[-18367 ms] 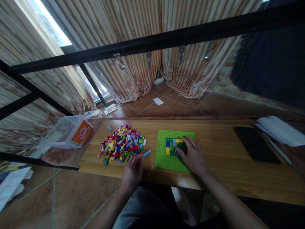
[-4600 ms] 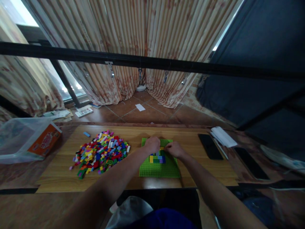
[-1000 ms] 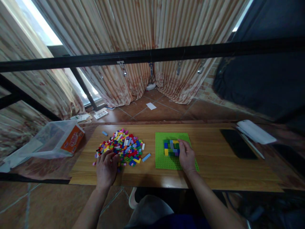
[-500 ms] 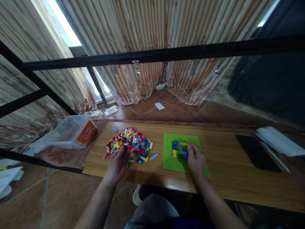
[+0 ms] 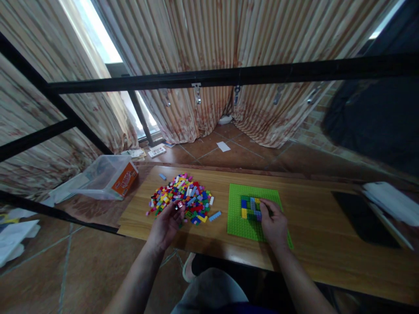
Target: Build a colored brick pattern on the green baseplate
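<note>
The brick structure (image 5: 252,205) sits on the green baseplate (image 5: 235,226); its bricks should be light, stiff and smooth, best held by their flat sides. Your right hand (image 5: 275,220) bends at its right edge; your left hand (image 5: 166,224) curls by the loose brick pile (image 5: 190,194). I can't tell whether either grip pinches a brick. Beneath lies a wooden table (image 5: 310,222); beyond, tiled floor (image 5: 248,150) and striped curtains (image 5: 203,39).
</note>
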Demonstrator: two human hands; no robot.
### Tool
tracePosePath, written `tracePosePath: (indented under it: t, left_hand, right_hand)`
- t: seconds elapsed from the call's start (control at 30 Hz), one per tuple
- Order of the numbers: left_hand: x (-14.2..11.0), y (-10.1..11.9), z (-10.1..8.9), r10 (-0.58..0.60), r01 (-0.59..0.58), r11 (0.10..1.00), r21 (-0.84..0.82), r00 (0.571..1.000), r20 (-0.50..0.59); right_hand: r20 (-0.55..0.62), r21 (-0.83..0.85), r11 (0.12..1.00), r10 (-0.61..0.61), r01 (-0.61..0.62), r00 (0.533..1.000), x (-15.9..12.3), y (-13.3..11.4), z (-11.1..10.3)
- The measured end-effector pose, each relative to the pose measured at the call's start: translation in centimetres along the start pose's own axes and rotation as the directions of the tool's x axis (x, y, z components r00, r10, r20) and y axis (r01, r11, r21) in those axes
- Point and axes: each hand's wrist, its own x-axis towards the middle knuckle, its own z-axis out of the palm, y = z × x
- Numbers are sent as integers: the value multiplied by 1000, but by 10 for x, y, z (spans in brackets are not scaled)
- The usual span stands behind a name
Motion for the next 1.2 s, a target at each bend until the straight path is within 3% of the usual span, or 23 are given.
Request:
tracePosePath:
  t: [0.2, 0.3, 0.47, 0.57, 0.63, 0.7, 0.77, 0.8, 0.83, 1.1, 1.2]
  left_hand:
    - [1, -7, -1, 153, -159, 980, 123, 986, 60]
    - [-5, -13, 1, 149, -172, 962, 214, 982, 117]
    - [-32, -41, 7, -18, -47, 958, 283, 975, 220]
    - [-50, -64, 10, -136, 79, 967, 241, 963, 232]
    - [-60, -76, 11, -204, 146, 961, 233, 948, 246]
    - [-66, -82, 12, -248, 179, 953, 244, 924, 289]
    - [-70, -84, 13, -249, 160, 953, 257, 897, 366]
    - [-71, -83, 12, -238, 139, 956, 259, 882, 406]
    - [-73, -81, 12, -233, 124, 957, 262, 867, 441]
    - [-88, -67, -1, -363, 213, 917, 336, 793, 489]
    - [-91, -68, -6, -385, 246, 914, 323, 777, 498]
  right_hand:
    - [2, -9, 1000, -20, 20, 1000, -1, 4, 0]
    - [1, -15, 1000, -23, 23, 1000, -2, 7, 0]
    - [17, -71, 991, -114, 115, 993, 1, -1, -1]
    - [111, -157, 949, -258, 274, 960, -5, -32, -1]
    - [253, -111, 940, -286, 321, 924, -18, -62, -1]
    - [472, 22, 960, -256, 279, 844, -37, -93, -1]
    - [676, 131, 975, -221, 181, 703, -56, -117, -2]
    - [727, 167, 975, -224, 149, 649, -63, -125, -2]
    - [750, 187, 975, -219, 118, 625, -70, -129, -1]
    - [779, 255, 967, -202, -6, 593, -92, -119, 5]
    - [776, 276, 952, -140, -132, 615, -99, -117, 7]
